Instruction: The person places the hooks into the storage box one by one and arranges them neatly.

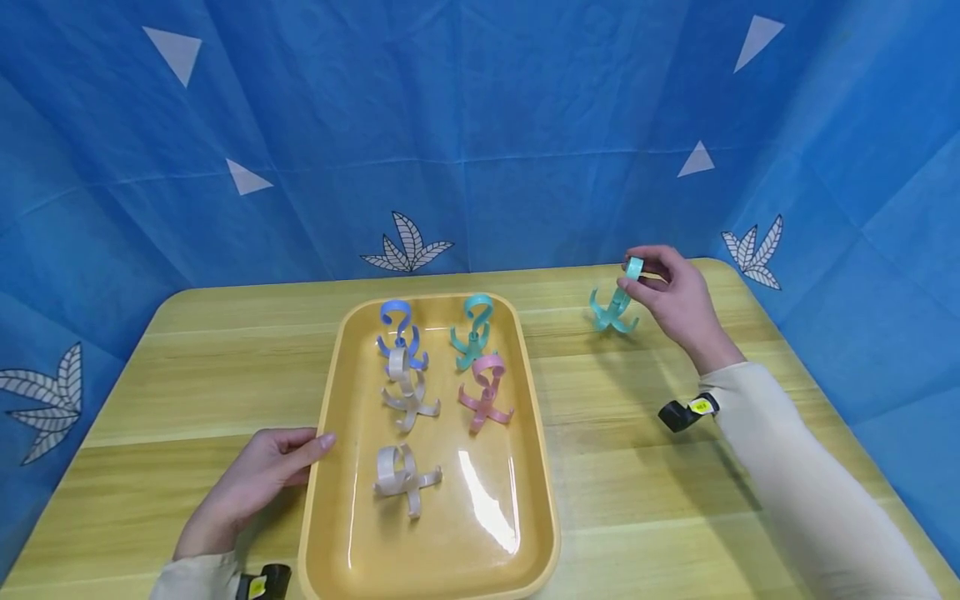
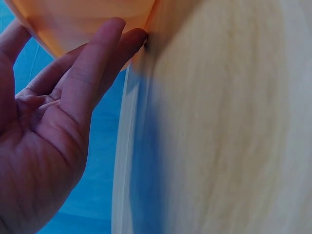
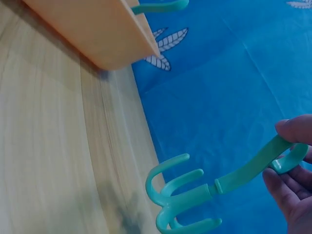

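My right hand (image 1: 671,292) pinches a teal multi-prong hook (image 1: 615,312) by its curved top, right of the tray. In the right wrist view this teal hook (image 3: 195,195) hangs with its prongs away from the fingers, its shadow on the table. At the left rim of the yellow tray (image 1: 324,467), my left hand (image 1: 266,471) grips the edge, thumb over the rim and fingers on the outer wall. Inside the tray stand a blue hook (image 1: 396,310), a green hook (image 1: 478,308), a pink hook (image 1: 487,400) and two greyish-white hooks, the nearer white hook (image 1: 405,479) apart from the rest.
The wooden table (image 1: 637,517) carries the tray near its middle. A blue curtain (image 1: 525,125) with leaf and triangle prints rises behind and at both sides. Each wrist wears a black camera, like the right wrist camera (image 1: 678,415).
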Demonstrator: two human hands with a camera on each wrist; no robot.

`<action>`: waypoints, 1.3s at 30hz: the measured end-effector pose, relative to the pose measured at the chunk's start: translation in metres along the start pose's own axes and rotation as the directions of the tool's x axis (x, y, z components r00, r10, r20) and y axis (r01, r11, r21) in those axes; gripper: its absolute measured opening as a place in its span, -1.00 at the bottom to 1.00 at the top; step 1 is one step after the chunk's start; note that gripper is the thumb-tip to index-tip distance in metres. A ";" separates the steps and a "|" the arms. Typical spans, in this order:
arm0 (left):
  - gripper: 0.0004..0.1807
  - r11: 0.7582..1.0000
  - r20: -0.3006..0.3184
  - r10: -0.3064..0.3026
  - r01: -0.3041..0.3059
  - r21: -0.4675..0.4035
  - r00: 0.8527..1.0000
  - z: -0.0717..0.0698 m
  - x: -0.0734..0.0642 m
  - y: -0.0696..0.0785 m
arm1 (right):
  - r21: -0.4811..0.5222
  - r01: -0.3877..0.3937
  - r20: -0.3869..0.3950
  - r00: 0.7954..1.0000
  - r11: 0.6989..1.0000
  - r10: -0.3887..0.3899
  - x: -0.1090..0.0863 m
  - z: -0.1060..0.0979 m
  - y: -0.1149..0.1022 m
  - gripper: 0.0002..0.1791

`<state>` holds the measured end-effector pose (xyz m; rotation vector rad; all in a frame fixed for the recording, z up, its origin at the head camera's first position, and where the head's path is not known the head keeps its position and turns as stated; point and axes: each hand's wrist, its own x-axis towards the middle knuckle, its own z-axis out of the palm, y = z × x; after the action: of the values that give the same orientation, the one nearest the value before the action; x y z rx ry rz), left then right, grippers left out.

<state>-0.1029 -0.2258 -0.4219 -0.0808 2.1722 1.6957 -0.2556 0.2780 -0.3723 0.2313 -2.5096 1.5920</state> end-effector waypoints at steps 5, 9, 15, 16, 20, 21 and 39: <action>-0.40 1.000 0.005 -0.006 0.006 -0.002 1.000 -0.002 -0.001 0.000 | 0.022 0.012 0.016 1.000 1.000 -0.013 -0.008 0.000 -0.005 -0.53; -0.40 1.000 0.000 -0.010 0.010 -0.007 1.000 -0.002 -0.001 0.000 | 0.019 0.014 0.024 1.000 1.000 -0.014 -0.011 0.001 -0.010 -0.53; -0.40 1.000 0.003 -0.004 0.004 -0.019 1.000 -0.002 0.001 -0.001 | 0.011 0.030 0.045 0.998 0.999 -0.031 -0.019 0.001 -0.018 -0.54; -0.40 1.000 0.001 0.000 0.000 -0.018 1.000 -0.002 0.001 -0.001 | 0.010 0.040 0.050 0.998 0.999 -0.041 -0.021 0.001 -0.019 -0.55; -0.41 0.999 0.015 0.018 -0.018 -0.029 1.000 -0.001 0.001 -0.002 | 0.003 0.085 0.064 0.994 0.996 -0.085 -0.026 0.001 -0.023 -0.56; -0.41 0.999 0.019 0.022 -0.022 -0.029 1.000 -0.001 0.001 -0.003 | 0.000 0.093 0.067 0.993 0.996 -0.092 -0.028 0.000 -0.024 -0.56; -0.40 1.000 0.034 0.019 -0.019 -0.019 0.999 -0.001 0.000 0.001 | 0.008 0.203 0.093 0.975 0.979 -0.203 -0.061 -0.006 -0.049 -0.55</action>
<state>-0.1031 -0.2268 -0.4210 -0.0357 2.1387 1.7157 -0.1849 0.2654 -0.3404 0.5557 -2.4613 1.5317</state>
